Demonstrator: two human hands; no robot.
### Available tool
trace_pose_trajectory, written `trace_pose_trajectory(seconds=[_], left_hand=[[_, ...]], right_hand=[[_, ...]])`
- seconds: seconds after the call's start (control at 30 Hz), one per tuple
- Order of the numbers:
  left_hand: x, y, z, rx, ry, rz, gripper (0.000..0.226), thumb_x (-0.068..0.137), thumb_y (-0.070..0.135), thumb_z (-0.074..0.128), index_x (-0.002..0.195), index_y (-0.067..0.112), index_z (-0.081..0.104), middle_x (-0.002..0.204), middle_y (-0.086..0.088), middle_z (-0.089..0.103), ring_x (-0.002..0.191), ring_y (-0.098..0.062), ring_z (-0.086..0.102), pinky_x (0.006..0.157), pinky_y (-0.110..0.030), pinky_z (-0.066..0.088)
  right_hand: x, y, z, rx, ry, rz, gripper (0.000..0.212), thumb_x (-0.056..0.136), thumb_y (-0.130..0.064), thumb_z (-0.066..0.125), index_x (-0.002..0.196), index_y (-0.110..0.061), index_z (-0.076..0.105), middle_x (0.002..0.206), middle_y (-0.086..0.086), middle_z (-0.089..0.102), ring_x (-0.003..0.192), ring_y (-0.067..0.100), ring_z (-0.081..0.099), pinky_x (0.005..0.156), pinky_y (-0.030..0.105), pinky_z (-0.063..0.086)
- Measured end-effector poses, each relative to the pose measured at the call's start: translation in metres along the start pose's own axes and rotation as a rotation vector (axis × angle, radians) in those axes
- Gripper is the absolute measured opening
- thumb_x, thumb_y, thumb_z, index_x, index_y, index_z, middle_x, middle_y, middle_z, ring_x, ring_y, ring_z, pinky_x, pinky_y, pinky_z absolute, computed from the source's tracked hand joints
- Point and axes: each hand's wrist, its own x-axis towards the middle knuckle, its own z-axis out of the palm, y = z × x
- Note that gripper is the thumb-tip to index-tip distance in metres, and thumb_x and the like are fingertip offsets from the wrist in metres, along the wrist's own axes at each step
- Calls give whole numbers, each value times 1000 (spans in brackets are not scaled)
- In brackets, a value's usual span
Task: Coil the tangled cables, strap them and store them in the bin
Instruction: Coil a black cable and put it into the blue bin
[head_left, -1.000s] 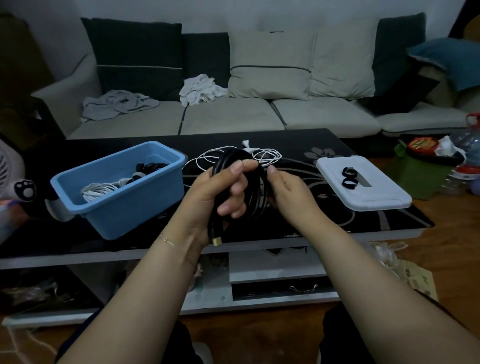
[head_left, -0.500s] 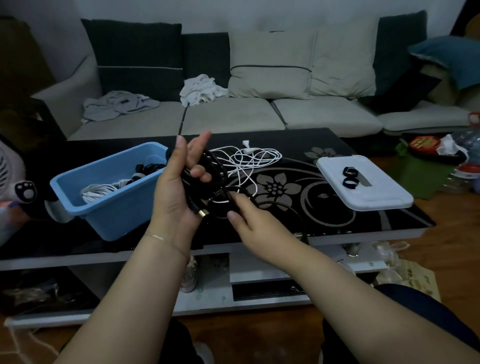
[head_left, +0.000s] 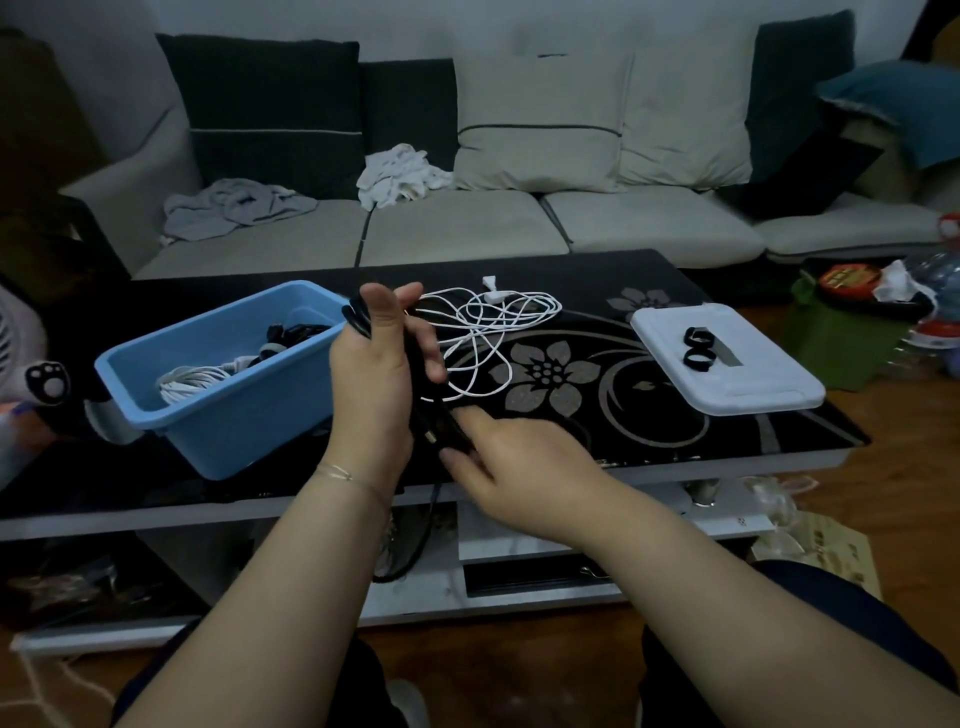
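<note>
A long pale sofa (head_left: 467, 223) with dark and light cushions runs across the far side of the room, well beyond both hands, with two crumpled cloths (head_left: 400, 174) lying on its seat. Nearer, a black glass coffee table (head_left: 675, 415) with a grey flower pattern stretches under and beyond the hands. On it, just to the left of the left hand, sits a blue plastic bin (head_left: 223, 410) holding coiled white and dark cables. Well to the right of the right hand lies a white lid (head_left: 737, 384), flat on the table, with two small black strap loops (head_left: 698, 351) resting on top. Just beyond the left hand's fingers, a loose white cable (head_left: 493, 322) sprawls tangled on the tabletop. The left hand (head_left: 374, 384) is raised upright above the table's near edge, thumb pointing up and fingers curled around a coiled black cable (head_left: 421, 395) (the coil is mostly hidden behind the palm and hard to make out against the dark table). A strand of that cable hangs down in front of the table's lower shelf. The right hand (head_left: 524, 473) reaches in low from the right, fingers nearly straight, their tips touching the bottom of the black coil beside its metal plug (head_left: 430, 437); whether it pinches the cable I cannot tell.
</note>
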Motion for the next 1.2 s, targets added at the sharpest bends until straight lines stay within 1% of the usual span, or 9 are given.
trace_pose_trajectory(seconds=[0.1, 0.33, 0.5, 0.63, 0.7, 0.8, 0.9, 1.07, 1.2], left_hand=[[-1, -4, 1, 24, -33, 27, 73, 70, 69, 38, 108, 10, 56, 51, 8, 46, 41, -8, 42, 49, -23, 40], [-4, -15, 7, 291, -200, 35, 65, 83, 63, 27, 107, 8, 55, 52, 6, 51, 44, -9, 48, 48, -20, 41], [-2, -27, 4, 653, -328, 46, 76, 85, 72, 30, 100, 1, 54, 57, 3, 57, 49, -14, 56, 58, -31, 47], [-4, -32, 2, 832, -470, -77, 69, 87, 61, 24, 104, 2, 56, 72, 3, 63, 71, -15, 60, 77, -32, 48], [-8, -27, 4, 858, -546, -99, 70, 82, 64, 17, 92, 7, 57, 82, 0, 61, 77, -12, 56, 80, -30, 43], [-17, -14, 9, 744, -693, -144, 66, 83, 61, 9, 72, 16, 57, 70, -5, 57, 64, -8, 50, 73, -29, 44], [-24, -9, 11, 670, -832, -165, 64, 82, 61, 6, 71, 42, 65, 59, -6, 56, 59, -12, 54, 64, -24, 45], [-20, -14, 6, 575, -961, -171, 76, 68, 83, 46, 75, 8, 58, 54, -6, 53, 53, -16, 47, 53, -23, 36], [-21, -7, 4, 564, -1010, -236, 12, 80, 37, 73, 74, 30, 65, 56, 2, 52, 51, -13, 47, 52, -27, 35]], right_hand=[[-2, 1, -2, -10, -72, 8, 44, 101, -38, 36, 140, -18, 34, 105, 13, 66, 94, 36, 61, 64, 35, 38], [-6, 7, -16, -224, 12, -63, 38, 97, -49, 41, 111, -18, 57, 95, 3, 68, 90, 28, 63, 62, 33, 34], [-14, 6, -18, -8, -86, -32, 23, 97, -32, 43, 107, -15, 56, 97, 4, 64, 90, 27, 60, 70, 37, 47], [-17, 10, -22, -21, -70, -10, 23, 96, -39, 48, 104, -19, 57, 98, 2, 67, 91, 24, 61, 71, 34, 45], [-16, 15, -27, -66, 22, 9, 26, 91, -48, 52, 101, -24, 58, 95, -3, 68, 91, 20, 62, 71, 32, 43], [-12, 24, -34, -76, 126, 69, 35, 83, -57, 59, 96, -25, 55, 89, -5, 65, 90, 18, 59, 70, 31, 36], [-10, 34, -41, -28, 156, 137, 45, 71, -65, 63, 90, -27, 47, 81, -8, 57, 81, 12, 50, 76, 28, 33], [-12, 41, -43, 413, 99, 162, 20, 80, -42, 55, 96, -32, 51, 92, -3, 55, 77, 8, 50, 75, 25, 39], [-15, 43, -48, 714, 50, 155, 14, 92, -19, 62, 102, -28, 59, 86, 7, 62, 78, 11, 58, 75, 21, 46]])
